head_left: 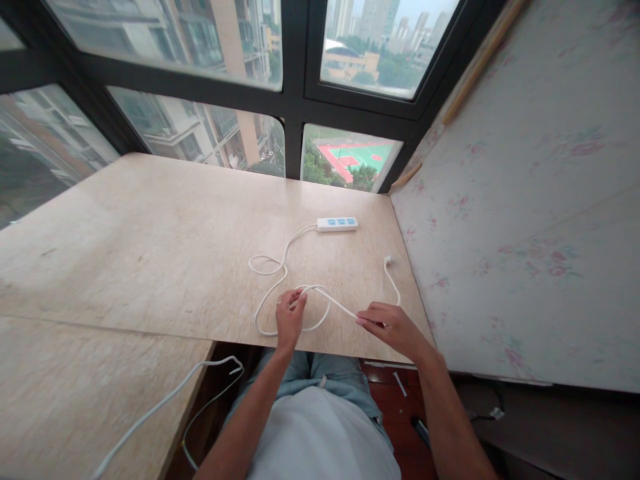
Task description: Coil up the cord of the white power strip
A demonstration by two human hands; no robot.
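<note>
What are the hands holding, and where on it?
The white cord of the power strip: left hand at its looped section, right hand nearer the plug.

- Power strip (337, 228): white, light-blue sockets (341, 221)
- Cord (341, 306), before the strip: white
- Countertop (175, 233), under the strip: mottled beige
- Wall (500, 200), right of the strip: pale, pink-flowered

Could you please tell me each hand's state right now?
Left hand: closed, holding the white extension cord.
Right hand: closed, holding the same cord farther along.
</note>
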